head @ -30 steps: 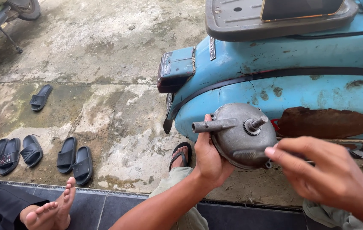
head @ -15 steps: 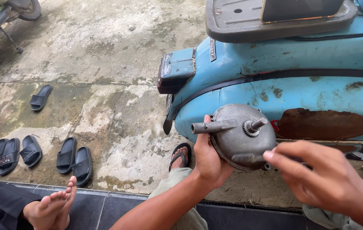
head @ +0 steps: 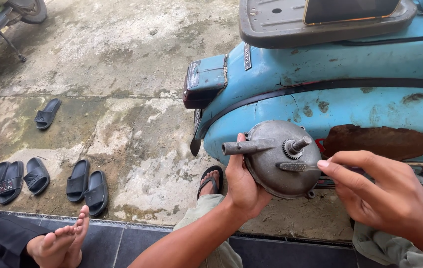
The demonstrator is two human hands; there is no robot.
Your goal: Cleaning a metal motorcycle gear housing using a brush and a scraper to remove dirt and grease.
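Left hand: your left hand (head: 243, 183) grips one round grey metal hub (head: 282, 160) before the light-blue scooter (head: 330, 94).
Right hand: your right hand (head: 385, 198) pinches its small lever.
Sandals: six black slip-on sandals (head: 37, 174) on concrete.
Feet: another person's two bare feet (head: 62, 240).

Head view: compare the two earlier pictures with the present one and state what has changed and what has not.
The right hand has crept slightly left towards the round grey metal housing. The bare feet at lower left shifted, toes now pointing up. The left hand keeps its grip on the housing; the blue scooter and sandals stayed put.
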